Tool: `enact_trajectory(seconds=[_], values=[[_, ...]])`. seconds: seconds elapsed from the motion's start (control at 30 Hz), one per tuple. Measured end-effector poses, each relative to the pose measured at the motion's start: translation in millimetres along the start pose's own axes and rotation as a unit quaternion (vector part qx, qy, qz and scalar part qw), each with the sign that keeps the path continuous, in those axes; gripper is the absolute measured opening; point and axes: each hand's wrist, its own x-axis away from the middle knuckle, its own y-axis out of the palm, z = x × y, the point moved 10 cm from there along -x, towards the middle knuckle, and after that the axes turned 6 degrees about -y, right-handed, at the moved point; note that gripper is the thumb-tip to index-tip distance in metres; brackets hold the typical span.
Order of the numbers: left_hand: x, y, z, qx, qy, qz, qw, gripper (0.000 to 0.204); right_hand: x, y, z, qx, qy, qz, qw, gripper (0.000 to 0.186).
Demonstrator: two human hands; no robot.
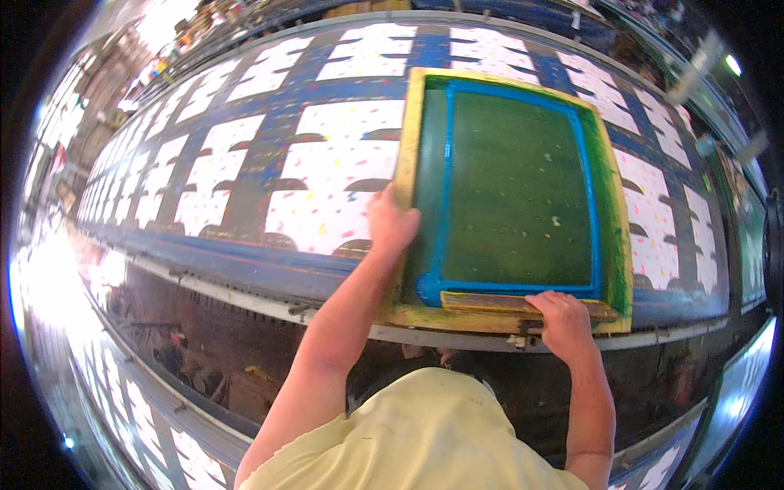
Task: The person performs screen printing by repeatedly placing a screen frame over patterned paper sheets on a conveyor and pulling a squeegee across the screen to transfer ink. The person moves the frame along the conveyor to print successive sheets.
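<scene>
A screen printing frame (410, 135) with yellow-stained wooden rails lies over the long printing table in front of me. Its dark green mesh (518, 188) is bordered by bright blue strips. My left hand (393, 220) grips the left rail, thumb on top and the fingers partly hidden. At the near end of the frame, a wooden squeegee (486, 303) lies lengthwise along the inside of the near rail. My right hand (563, 322) is closed over the squeegee's right part, its fingertips on the far side.
White cut fabric pieces (327, 167) with small coloured marks lie in rows on the blue and grey printing table (265, 155). A metal rail (237, 296) runs along its near edge. Another table with white pieces (196, 457) stands behind me at lower left.
</scene>
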Motion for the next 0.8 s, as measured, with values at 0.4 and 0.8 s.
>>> enact_trajectory(seconds=[0.4,0.8], values=[[13.1,-8.8,37.6,-0.099,0.073,0.048,0.991,0.049,-88.1,19.3,57.4,0.095,-0.035,0.074,0.992,0.058],[14.5,-10.0,49.4,-0.126,0.055,0.067,0.988,0.048,-337.4,6.9,236.3,0.135,-0.076,0.114,0.981,0.053]])
